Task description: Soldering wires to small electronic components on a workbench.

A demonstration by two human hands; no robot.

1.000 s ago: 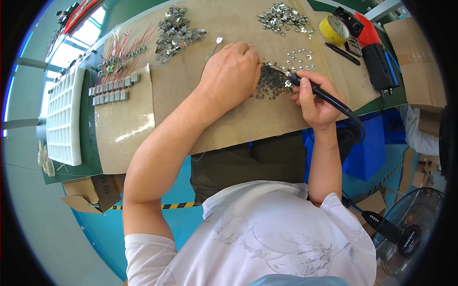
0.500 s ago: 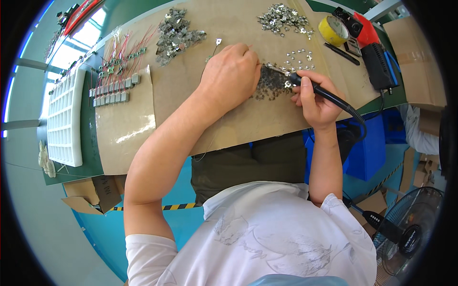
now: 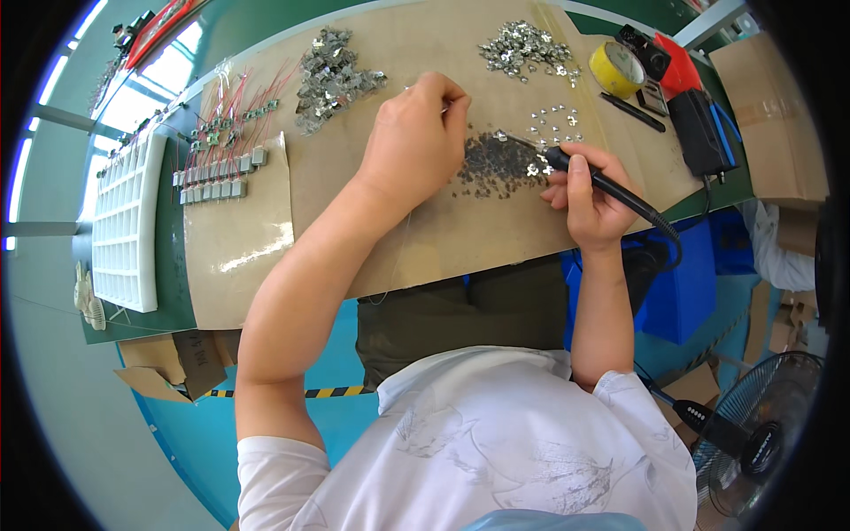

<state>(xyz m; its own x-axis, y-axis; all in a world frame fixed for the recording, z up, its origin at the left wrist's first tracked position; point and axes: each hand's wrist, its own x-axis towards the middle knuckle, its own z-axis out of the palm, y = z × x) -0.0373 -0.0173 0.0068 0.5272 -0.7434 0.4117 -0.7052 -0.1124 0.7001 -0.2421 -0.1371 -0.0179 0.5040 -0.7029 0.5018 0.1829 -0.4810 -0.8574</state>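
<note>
My right hand (image 3: 598,202) is wrapped round the black handle of a soldering iron (image 3: 613,188), whose tip points left over a scatter of small dark parts (image 3: 496,166). A bright metal bit shows at the iron's tip. To the left, my left hand (image 3: 413,142) is closed in a pinch just above the cardboard sheet; its fingers hide most of what they hold. A thin wire hangs down below that wrist. Several small shiny metal pieces (image 3: 556,115) lie beyond the iron.
Heaps of grey metal parts (image 3: 332,75) and shiny clips (image 3: 527,49) lie at the back. Small grey blocks with red wires (image 3: 212,186) and a white compartment tray (image 3: 124,230) are at left. Yellow tape (image 3: 617,69), a black pen (image 3: 632,112) and a black box (image 3: 699,128) stand right.
My left hand has moved left, away from the iron's tip, exposing more dark parts. The right hand has shifted slightly, still holding the iron. The small piece beside my left hand is now mostly hidden.
</note>
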